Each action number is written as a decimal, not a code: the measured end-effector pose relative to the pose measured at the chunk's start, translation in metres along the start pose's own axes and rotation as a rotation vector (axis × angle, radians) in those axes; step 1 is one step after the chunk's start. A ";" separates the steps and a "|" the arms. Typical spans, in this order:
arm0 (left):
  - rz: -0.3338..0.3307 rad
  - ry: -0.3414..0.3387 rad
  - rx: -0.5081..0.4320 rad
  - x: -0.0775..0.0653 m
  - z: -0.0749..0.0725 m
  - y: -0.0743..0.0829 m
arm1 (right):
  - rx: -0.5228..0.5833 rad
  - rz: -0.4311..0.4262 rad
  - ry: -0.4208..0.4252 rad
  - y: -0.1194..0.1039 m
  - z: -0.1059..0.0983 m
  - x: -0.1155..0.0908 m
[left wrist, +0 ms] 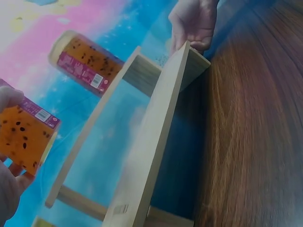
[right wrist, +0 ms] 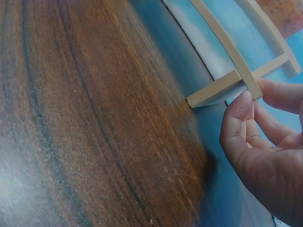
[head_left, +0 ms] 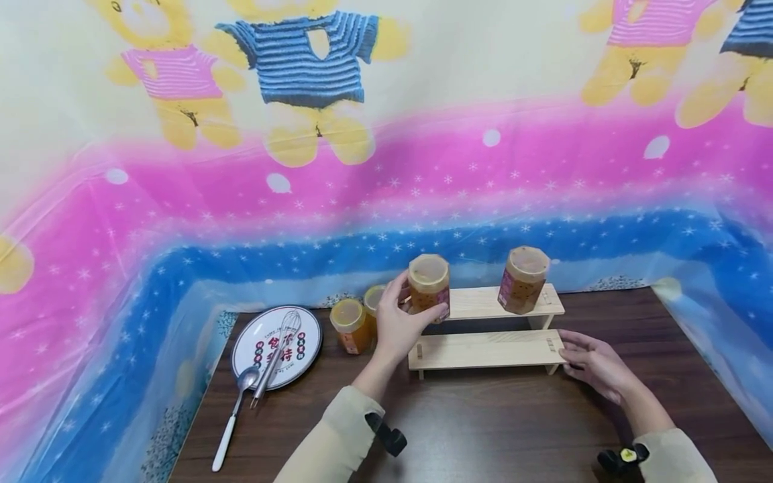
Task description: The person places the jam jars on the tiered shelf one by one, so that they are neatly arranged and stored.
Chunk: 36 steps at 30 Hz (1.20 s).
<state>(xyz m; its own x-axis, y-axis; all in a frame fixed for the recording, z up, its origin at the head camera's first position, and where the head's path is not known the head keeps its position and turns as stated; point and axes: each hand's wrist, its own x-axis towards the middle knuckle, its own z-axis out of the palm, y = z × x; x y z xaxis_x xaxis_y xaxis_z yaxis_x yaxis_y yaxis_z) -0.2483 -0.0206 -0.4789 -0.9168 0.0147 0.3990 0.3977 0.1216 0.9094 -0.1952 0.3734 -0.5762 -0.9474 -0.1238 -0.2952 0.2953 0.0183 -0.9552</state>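
Observation:
My left hand (head_left: pixel 401 329) grips a jar of orange, dark-seeded preserve (head_left: pixel 429 285) round its sides. The jar is at the left end of the upper board (head_left: pixel 474 305) of a two-tier wooden shelf. In the left wrist view, the held jar (left wrist: pixel 28 130) shows a purple label with a barcode and is apart from the board. A matching jar (head_left: pixel 523 285) stands toward the right end of the upper board. My right hand (head_left: pixel 598 365) pinches the right end of the lower board (head_left: pixel 486 350) between thumb and fingers, seen closely in the right wrist view.
Two more jars with yellowish lids, a front jar (head_left: pixel 350 327) and one partly hidden, stand left of the shelf. Further left, a whisk (head_left: pixel 276 359) lies across a white plate (head_left: pixel 247 329), with a white-handled spoon (head_left: pixel 226 436) beside it. A patterned cloth (head_left: pixel 459 174) hangs behind the dark wooden table (head_left: pixel 483 429).

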 end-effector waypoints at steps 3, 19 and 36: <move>-0.018 0.009 -0.001 0.005 0.009 -0.002 | -0.002 0.000 0.004 0.000 0.000 0.000; -0.067 0.023 0.073 0.013 0.041 -0.011 | 0.001 0.006 0.008 0.000 0.002 0.000; -0.098 0.003 0.072 0.015 0.045 -0.015 | -0.005 -0.002 0.009 -0.001 0.002 -0.001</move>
<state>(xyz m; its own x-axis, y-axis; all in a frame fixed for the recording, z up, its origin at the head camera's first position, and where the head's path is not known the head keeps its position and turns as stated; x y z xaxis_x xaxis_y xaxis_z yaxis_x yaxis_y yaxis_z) -0.2693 0.0220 -0.4916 -0.9510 -0.0033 0.3093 0.3028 0.1931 0.9333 -0.1944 0.3714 -0.5748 -0.9492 -0.1146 -0.2932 0.2925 0.0227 -0.9560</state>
